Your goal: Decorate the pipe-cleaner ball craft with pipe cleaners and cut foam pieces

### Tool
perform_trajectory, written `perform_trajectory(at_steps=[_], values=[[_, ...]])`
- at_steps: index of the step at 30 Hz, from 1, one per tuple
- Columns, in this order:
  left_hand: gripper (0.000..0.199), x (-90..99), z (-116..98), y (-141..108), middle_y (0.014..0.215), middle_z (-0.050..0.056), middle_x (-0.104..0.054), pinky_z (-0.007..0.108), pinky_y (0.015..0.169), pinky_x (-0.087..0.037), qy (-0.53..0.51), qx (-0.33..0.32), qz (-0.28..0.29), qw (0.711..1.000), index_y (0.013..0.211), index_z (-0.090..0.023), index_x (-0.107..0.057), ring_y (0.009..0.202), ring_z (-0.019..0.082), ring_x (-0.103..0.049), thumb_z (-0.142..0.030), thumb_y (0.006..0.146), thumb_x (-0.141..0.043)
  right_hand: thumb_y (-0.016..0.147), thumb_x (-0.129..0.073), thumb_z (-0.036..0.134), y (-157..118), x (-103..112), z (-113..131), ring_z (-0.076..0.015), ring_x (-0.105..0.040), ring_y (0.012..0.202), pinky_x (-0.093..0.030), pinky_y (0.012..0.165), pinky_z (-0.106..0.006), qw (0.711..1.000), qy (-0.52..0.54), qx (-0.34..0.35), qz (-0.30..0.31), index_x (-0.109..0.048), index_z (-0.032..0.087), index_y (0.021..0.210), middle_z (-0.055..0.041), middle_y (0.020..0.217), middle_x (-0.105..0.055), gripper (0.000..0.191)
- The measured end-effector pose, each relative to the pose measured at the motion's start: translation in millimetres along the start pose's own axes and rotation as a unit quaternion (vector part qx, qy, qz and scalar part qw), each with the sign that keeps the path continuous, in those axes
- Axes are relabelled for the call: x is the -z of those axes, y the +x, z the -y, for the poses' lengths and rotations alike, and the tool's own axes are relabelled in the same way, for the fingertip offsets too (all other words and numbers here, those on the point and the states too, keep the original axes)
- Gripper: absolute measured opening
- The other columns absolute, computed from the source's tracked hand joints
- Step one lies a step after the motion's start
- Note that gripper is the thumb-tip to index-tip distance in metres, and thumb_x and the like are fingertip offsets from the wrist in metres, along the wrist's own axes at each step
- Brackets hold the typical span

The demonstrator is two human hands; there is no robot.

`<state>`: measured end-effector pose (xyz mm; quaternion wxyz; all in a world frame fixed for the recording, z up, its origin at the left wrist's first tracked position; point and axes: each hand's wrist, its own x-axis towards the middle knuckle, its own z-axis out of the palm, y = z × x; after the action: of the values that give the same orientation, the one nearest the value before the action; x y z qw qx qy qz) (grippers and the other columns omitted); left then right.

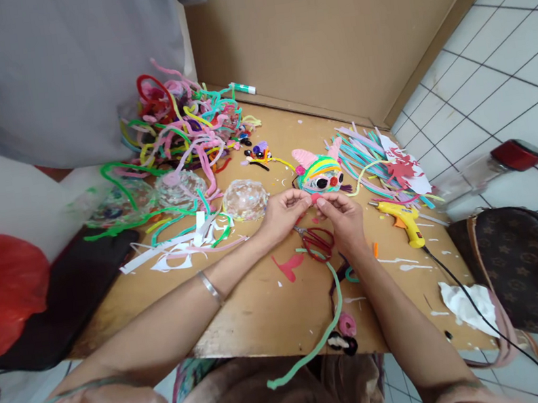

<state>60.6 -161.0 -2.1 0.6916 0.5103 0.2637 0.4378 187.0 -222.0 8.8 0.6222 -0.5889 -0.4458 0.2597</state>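
Observation:
My left hand (290, 212) and my right hand (343, 215) meet over the middle of the table, pinching a small red piece (317, 198) between their fingertips. What it is made of I cannot make out. Just behind them sits a round animal figure (321, 175) wrapped in green and yellow pipe cleaners, with pink ears, black eyes and a red nose. Below my hands lie red-handled scissors (318, 242) and a red paper scrap (288, 267). A long pale green pipe cleaner (332, 325) curves from there past the table's front edge.
A tangled heap of pipe cleaners (183, 120) fills the back left, near clear domes (245, 199) and white paper strips (181, 249). At right are a yellow glue gun (403, 218) with a black cord, more pipe cleaners (367, 155) and a brown handbag (530, 269).

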Motion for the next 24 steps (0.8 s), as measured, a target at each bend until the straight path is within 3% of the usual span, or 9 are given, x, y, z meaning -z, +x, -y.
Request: perform_trajectory(at_steps=[4,7,10,13,18,24], values=[[0.022,-1.0,-2,1,0.061,-0.004,-0.059,0.019,0.054,-0.035,0.003,0.003,-0.010,1.000,0.076,-0.014,-0.064,0.053,0.006,-0.046,-0.031,0.071,-0.076,0.072,-0.073,0.039,0,-1,-3,-0.0127,-0.056,0.058,-0.049,0.057,-0.027,0.999,-0.034,0.027,-0.005,-0.069,0.020,0.077,0.0013,0.066,-0.067,0.020],[0.015,-0.8,-4,6,0.062,-0.003,-0.062,0.019,0.054,-0.037,0.016,-0.007,-0.017,1.000,0.075,-0.014,-0.063,0.053,0.006,-0.049,-0.026,0.074,-0.072,0.078,-0.067,0.034,3,2,-3,-0.0149,-0.060,0.066,-0.052,0.066,-0.031,0.990,-0.093,0.099,-0.030,-0.069,0.020,0.081,-0.0012,0.074,-0.069,0.014],[0.010,-0.3,-5,13,0.064,0.000,-0.065,0.020,0.056,-0.042,0.025,-0.023,-0.018,0.999,0.075,-0.015,-0.062,0.055,0.008,-0.056,-0.023,0.079,-0.067,0.081,-0.063,0.028,12,10,2,-0.0187,-0.062,0.083,-0.052,0.078,-0.035,0.955,-0.192,0.208,-0.090,-0.069,0.020,0.090,-0.0055,0.090,-0.068,0.013],[0.008,0.4,-1,22,0.064,-0.001,-0.064,0.020,0.061,-0.045,0.041,-0.038,-0.032,0.998,0.073,-0.016,-0.062,0.058,0.009,-0.059,-0.020,0.079,-0.067,0.082,-0.061,0.026,26,17,9,-0.0224,-0.060,0.100,-0.051,0.084,-0.037,0.925,-0.250,0.258,-0.125,-0.066,0.022,0.101,-0.0083,0.104,-0.065,0.020],[0.010,3.8,7,32,0.065,-0.002,-0.063,0.019,0.063,-0.044,0.057,-0.047,-0.075,0.994,0.070,-0.017,-0.064,0.059,0.007,-0.056,-0.019,0.074,-0.072,0.079,-0.059,0.020,48,20,6,-0.0255,-0.057,0.113,-0.047,0.099,-0.045,0.904,-0.289,0.307,-0.067,-0.062,0.023,0.107,-0.0092,0.113,-0.062,0.028],[0.010,6.6,7,37,0.063,-0.003,-0.062,0.018,0.060,-0.042,0.078,-0.067,-0.074,0.992,0.066,-0.016,-0.064,0.057,0.006,-0.053,-0.015,0.075,-0.070,0.075,-0.058,0.013,50,17,-8,-0.0261,-0.058,0.109,-0.052,0.090,-0.043,0.907,-0.305,0.289,-0.029,-0.063,0.022,0.103,-0.0108,0.113,-0.060,0.030]])
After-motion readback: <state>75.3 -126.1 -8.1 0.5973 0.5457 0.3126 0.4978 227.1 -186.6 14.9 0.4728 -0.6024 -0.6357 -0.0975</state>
